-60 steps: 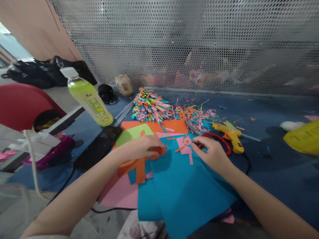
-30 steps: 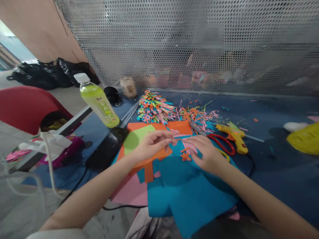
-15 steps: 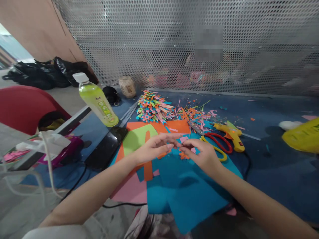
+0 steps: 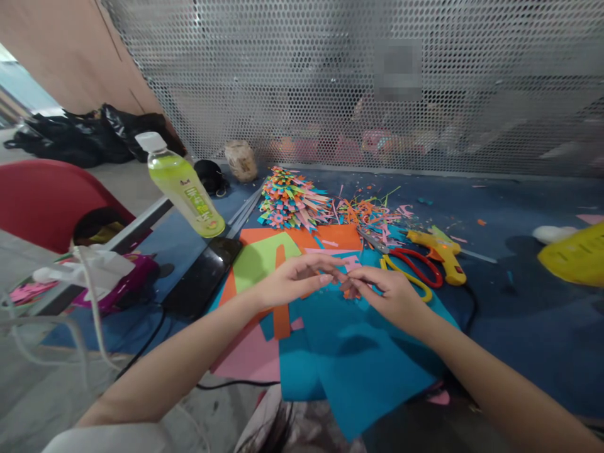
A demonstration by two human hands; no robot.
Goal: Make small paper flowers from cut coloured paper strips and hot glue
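My left hand (image 4: 302,280) is over the coloured paper, its fingers stretched out and the thumb apart. The right hand (image 4: 384,290) meets it fingertip to fingertip, thumb and fingers pinched together; whatever is between them is too small to make out. Beneath the fingers lie small orange paper pieces, partly hidden. Sheets of blue paper (image 4: 358,365), green paper (image 4: 252,261) and pink paper (image 4: 248,352) spread under both wrists. An orange paper strip (image 4: 282,321) runs under the left hand. Scissors with red and yellow handles (image 4: 427,277) rest beside the right hand.
A colourful paper cone (image 4: 292,201) stands behind the hands, with paper scraps (image 4: 372,217) next to it. To the right lies a yellow glue gun (image 4: 446,255) with a cord. A drink bottle (image 4: 186,189) and a black phone (image 4: 202,280) are on the left. Perforated metal (image 4: 302,82) closes off the back.
The right fingers have shifted slightly and press closer to the left fingertips. My left hand has hardly moved. The whole view has tilted a little.
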